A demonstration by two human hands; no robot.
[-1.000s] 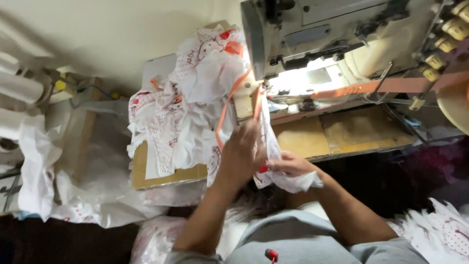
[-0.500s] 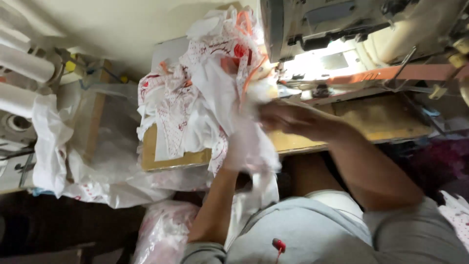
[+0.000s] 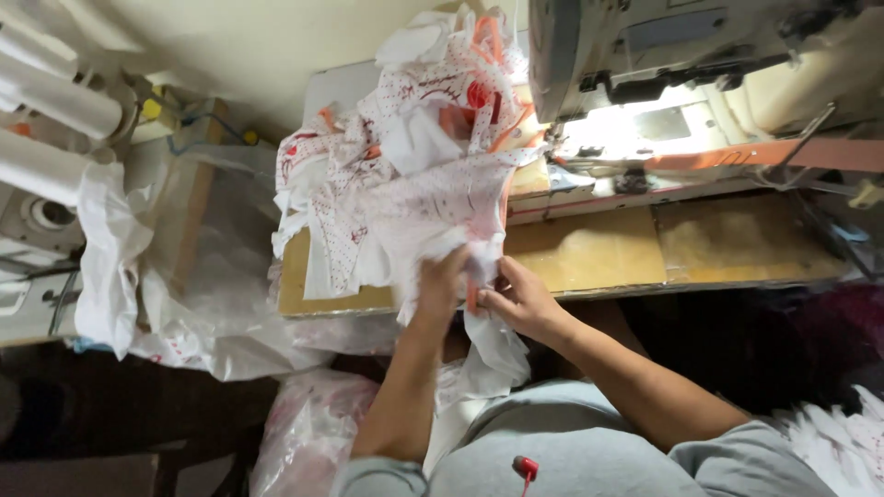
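Note:
A heap of white fabric pieces with red print and orange trim point(image 3: 414, 156) lies on the left end of a wooden sewing table point(image 3: 589, 248). One piece point(image 3: 479, 267) hangs off the table's front edge toward my lap. My left hand point(image 3: 440, 287) grips this piece from the left, fingers closed into the cloth. My right hand point(image 3: 516, 296) pinches the same piece by its orange-trimmed edge, close beside the left hand.
A grey industrial sewing machine point(image 3: 663, 55) with a lit work area stands at the back right. Clear plastic bags point(image 3: 221, 285) and white cloth hang left of the table. A bag of fabric point(image 3: 308, 433) sits on the floor. More white printed pieces point(image 3: 843, 437) lie at the lower right.
Both hands have come down from the machine side to the table's front edge, pulling one printed piece toward me. The view has shifted a little, so the table sits further right.

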